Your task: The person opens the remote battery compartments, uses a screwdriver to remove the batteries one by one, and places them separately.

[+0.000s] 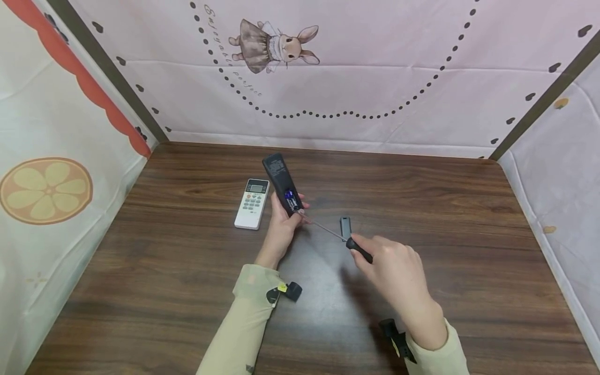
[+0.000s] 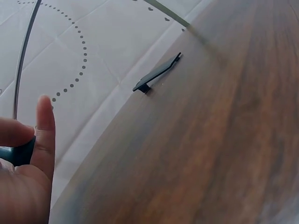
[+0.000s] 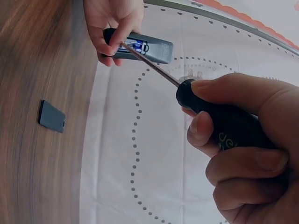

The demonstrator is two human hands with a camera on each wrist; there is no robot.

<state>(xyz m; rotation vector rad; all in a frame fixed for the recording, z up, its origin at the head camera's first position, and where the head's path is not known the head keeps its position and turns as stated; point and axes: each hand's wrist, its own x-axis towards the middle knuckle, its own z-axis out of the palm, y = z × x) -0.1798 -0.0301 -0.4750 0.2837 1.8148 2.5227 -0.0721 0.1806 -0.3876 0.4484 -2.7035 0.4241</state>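
Observation:
My left hand [image 1: 282, 221] grips a black remote control [image 1: 279, 177] by its lower end, back side up, with the battery compartment uncovered. Blue batteries [image 1: 291, 198] show inside it. In my right hand [image 1: 391, 265] is a screwdriver [image 3: 224, 112], held by its black handle, its metal shaft reaching toward the remote. The tip is right at the compartment's lower end, beside my left thumb, in the right wrist view. A dark battery cover [image 1: 345, 228] lies on the table near the screwdriver handle; it appears tilted in the left wrist view.
A white remote control [image 1: 252, 204] with a small screen lies on the wooden table [image 1: 187, 281], left of my left hand. Printed cloth [image 1: 375, 88] hangs behind the table's far edge, and more cloth stands along both sides.

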